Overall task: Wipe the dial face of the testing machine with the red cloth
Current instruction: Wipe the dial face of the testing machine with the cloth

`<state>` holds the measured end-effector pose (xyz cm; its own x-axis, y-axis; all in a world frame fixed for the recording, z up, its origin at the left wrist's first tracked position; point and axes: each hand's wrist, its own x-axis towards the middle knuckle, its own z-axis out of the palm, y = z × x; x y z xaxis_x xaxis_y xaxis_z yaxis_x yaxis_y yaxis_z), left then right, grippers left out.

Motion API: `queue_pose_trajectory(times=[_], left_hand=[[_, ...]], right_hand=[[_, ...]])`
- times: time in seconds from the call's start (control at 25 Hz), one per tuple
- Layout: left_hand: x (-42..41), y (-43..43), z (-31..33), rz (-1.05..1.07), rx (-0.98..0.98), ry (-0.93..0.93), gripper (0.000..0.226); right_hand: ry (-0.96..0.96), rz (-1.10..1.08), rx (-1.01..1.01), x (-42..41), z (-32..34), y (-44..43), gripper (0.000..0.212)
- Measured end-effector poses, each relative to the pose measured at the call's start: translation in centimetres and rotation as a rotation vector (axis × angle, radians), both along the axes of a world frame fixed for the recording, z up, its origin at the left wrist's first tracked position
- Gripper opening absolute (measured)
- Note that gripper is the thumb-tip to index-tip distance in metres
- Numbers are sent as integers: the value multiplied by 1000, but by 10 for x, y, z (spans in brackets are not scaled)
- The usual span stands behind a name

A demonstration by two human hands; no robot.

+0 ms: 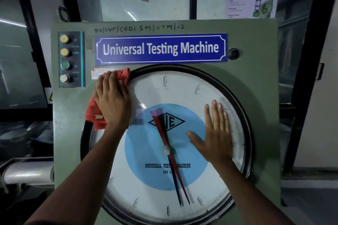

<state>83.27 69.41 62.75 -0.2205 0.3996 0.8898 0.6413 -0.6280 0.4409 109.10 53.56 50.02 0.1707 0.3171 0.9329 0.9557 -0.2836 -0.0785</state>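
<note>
red cloth (95, 113), bunched, pressed by the left hand (111, 100) on the dial face (155, 95) rim; right hand (215, 131) flat, spread open

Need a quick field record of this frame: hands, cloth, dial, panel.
left hand: flat on the red cloth, pressing it at the upper-left rim of the dial
right hand: open, palm flat on the right side of the dial face, holding nothing
red cloth: bunched under the left hand, partly over the black bezel
pointers: red and black, crossing at the hub
nameplate: blue, reads Universal Testing Machine
buttons: four in a column, upper left of the panel
</note>
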Motion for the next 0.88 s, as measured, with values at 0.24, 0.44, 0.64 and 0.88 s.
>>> queue_pose_trajectory(times=[0.24, 0.44, 0.64, 0.88], left_hand=[[49, -17, 45, -116, 153, 300, 40], [127, -53, 63, -248, 299, 678, 48], [188, -88, 39, -284, 499, 1040, 54], [130, -56, 45, -147, 454, 706, 60]], right_hand=[[13, -12, -36, 0, 1, -2, 102], [-14, 13, 11, 1, -2, 1, 100], [-29, -50, 20, 2, -6, 3, 101], [-43, -11, 32, 3, -3, 0, 100]])
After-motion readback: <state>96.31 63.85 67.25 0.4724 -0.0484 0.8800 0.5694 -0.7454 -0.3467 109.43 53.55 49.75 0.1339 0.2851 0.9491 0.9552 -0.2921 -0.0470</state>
